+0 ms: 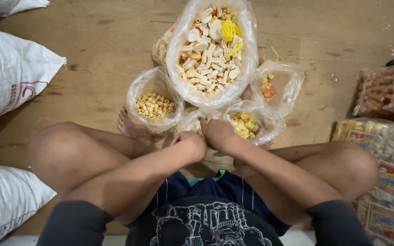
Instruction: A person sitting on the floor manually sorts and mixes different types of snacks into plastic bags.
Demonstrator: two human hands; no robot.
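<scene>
I sit cross-legged on a wooden floor. My left hand (pixel 189 145) and my right hand (pixel 217 132) meet low between my feet, both closed on the rim of a small clear plastic bag (pixel 192 120) whose contents are mostly hidden. A big clear bag of mixed white and yellow crackers (pixel 210 45) stands open just beyond. A small bag of round yellow rings (pixel 153 105) is on the left, a small bag of yellow pieces (pixel 247 123) touches my right hand, and a nearly empty bag with a few orange pieces (pixel 274 84) lies at the right.
White woven sacks (pixel 10 73) lie along the left edge, another sack (pixel 5 200) at lower left. Packaged snack bags (pixel 388 155) pile up at the right, with a bag of brown snacks (pixel 386 91) behind them.
</scene>
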